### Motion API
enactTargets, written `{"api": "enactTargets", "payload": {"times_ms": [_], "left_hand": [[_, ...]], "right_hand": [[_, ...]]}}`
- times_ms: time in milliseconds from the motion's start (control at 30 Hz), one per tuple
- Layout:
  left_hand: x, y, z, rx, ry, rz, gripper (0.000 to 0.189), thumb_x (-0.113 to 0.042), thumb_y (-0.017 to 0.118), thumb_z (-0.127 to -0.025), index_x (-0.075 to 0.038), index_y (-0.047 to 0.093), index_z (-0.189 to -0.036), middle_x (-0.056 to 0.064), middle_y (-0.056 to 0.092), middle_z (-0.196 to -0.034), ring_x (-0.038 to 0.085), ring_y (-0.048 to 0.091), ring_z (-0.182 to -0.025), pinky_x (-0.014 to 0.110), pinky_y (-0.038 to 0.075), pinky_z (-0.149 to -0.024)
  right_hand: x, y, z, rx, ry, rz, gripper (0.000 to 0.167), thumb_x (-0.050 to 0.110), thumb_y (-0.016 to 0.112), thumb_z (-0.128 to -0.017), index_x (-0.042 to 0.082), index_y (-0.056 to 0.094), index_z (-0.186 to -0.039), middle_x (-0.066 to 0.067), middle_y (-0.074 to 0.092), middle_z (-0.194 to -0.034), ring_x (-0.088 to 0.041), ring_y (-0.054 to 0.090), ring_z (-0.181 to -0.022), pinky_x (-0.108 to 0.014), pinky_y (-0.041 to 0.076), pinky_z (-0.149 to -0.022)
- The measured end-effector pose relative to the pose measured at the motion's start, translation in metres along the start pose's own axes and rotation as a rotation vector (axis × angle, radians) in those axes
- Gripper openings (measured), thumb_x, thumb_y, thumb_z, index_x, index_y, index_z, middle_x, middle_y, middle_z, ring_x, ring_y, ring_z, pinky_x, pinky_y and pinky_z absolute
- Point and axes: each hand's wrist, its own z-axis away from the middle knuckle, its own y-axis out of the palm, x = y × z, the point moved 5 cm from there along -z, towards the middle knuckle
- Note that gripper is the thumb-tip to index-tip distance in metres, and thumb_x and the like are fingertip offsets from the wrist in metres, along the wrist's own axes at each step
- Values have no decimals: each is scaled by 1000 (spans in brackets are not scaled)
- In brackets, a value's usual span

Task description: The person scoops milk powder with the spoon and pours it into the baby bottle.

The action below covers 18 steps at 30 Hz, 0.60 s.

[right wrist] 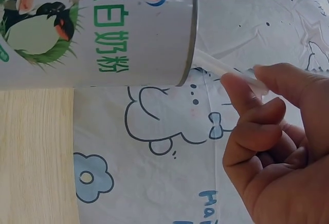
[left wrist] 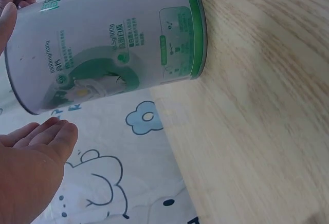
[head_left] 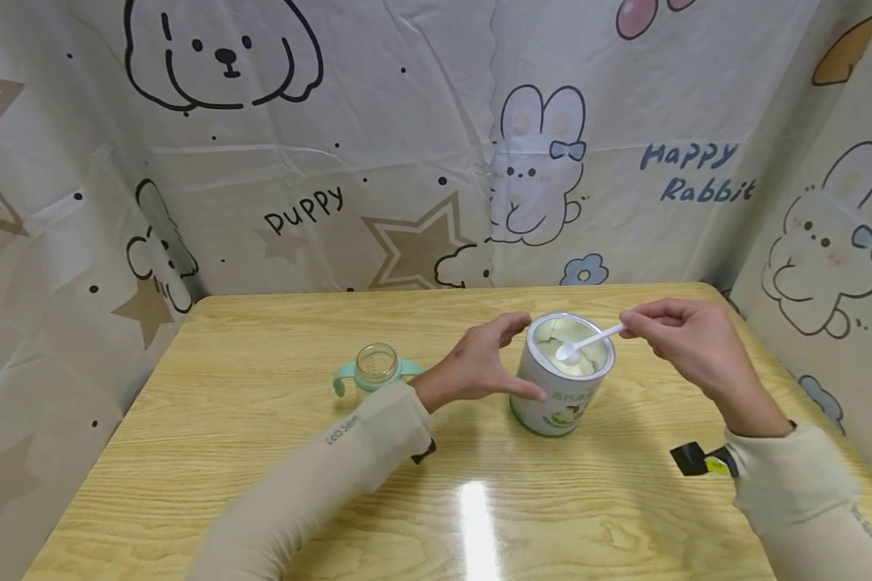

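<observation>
A white and green can of milk powder [head_left: 545,391] stands upright on the table, its top uncovered and pale powder showing inside. My left hand [head_left: 480,363] is spread at the can's left side, thumb in front and fingers toward the back. In the left wrist view, the fingers [left wrist: 43,139] stand apart from the can wall. Between thumb and forefinger, my right hand [head_left: 686,343] pinches the handle of a white plastic scoop [head_left: 597,336]. The scoop's bowl is over the powder inside the rim. The right wrist view shows the handle crossing the rim, its bowl hidden.
A clear baby bottle [head_left: 378,365] with mint-green handles and no lid stands left of the can, partly behind my left forearm. A patterned cloth [head_left: 407,161] hangs along the back and sides of the wooden table [head_left: 247,347].
</observation>
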Motion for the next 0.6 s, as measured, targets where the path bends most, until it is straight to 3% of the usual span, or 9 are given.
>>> {"api": "enactTargets", "payload": {"times_ms": [133, 267, 467, 600], "left_hand": [[0, 4, -3, -8, -5, 12, 104, -23, 95, -68, -3, 36, -151, 10, 44, -152, 20, 42, -140, 23, 36, -112], [-1, 8, -6, -21, 10, 34, 102, -21, 95, -68, -3, 37, -151, 11, 47, -149, 19, 44, -138, 24, 37, -111], [-2, 13, -8, -38, 0, 56, 99, -21, 95, -68, -5, 40, -148, 11, 50, -146, 19, 48, -135, 26, 40, -110], [0, 15, -10, -50, -12, 57, 97, -21, 95, -68, -6, 42, -147, 10, 51, -145, 20, 49, -134, 26, 41, -110]], "right_hand": [[3, 5, -1, 14, -43, 69, 45, 43, 66, -96, 0, 73, -108, -10, 76, -94, -19, 58, -79, -27, 46, -58], [7, 12, -2, 41, -67, 135, 44, 42, 68, -95, -1, 74, -105, -14, 75, -94, -28, 64, -88, -31, 48, -68], [21, 26, -5, 78, -101, 220, 36, 34, 74, -92, -2, 74, -97, -14, 75, -88, -25, 63, -76, -31, 47, -61], [32, 37, -9, 85, -135, 235, 30, 29, 76, -90, 0, 74, -94, -14, 75, -87, -25, 65, -77, -30, 49, -58]]}}
